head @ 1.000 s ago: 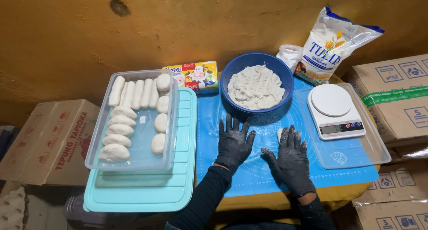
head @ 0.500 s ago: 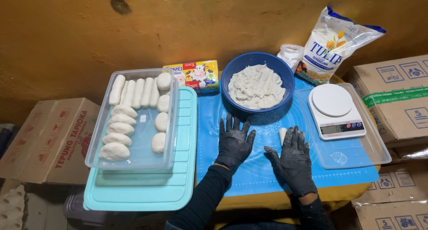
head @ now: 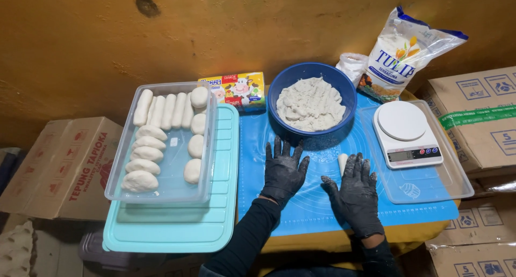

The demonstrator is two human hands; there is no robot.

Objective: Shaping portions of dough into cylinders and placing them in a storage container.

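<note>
Your left hand lies flat on the blue mat, fingers spread and holding nothing. Your right hand rests open beside it, fingertips covering the lower end of a small dough piece. Beyond them sits the blue bowl of dough, with the white scale to its right.

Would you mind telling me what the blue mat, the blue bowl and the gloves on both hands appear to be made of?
The mat looks like matte silicone: thin, flat, with printed circles. The bowl seems smooth plastic with a slight sheen on its rim. The gloves on the left hand and right hand look like thin black nitrile or latex, wrinkled and dusted with flour; which one I cannot tell.
</note>
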